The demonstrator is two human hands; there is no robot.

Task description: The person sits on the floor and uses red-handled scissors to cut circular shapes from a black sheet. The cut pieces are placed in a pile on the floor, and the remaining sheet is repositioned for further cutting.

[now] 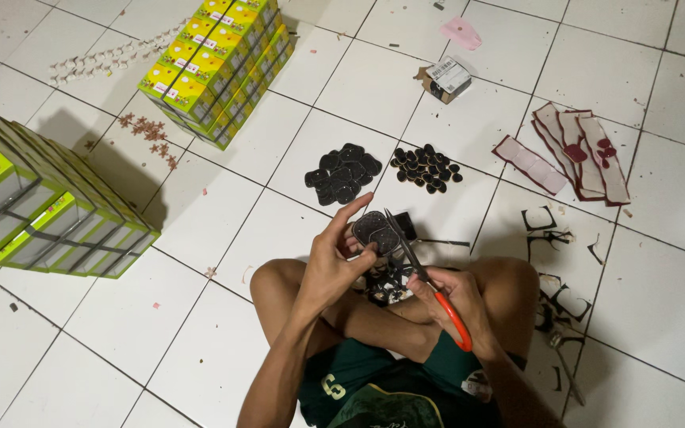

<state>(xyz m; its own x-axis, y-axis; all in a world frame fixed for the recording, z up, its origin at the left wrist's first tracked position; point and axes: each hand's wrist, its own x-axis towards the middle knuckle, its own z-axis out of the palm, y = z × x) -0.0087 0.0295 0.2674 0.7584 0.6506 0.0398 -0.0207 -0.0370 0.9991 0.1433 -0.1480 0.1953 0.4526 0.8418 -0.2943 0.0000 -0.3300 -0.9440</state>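
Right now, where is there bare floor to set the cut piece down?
Bare tiles lie left of the left hand, before the box rows. Crowded: black piece piles, offcuts beside the right hand holding scissors.

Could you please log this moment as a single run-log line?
left hand: holds black cut-out piece | right hand: orange-handled scissors, blades at piece | floor: black oval pile, small black pile
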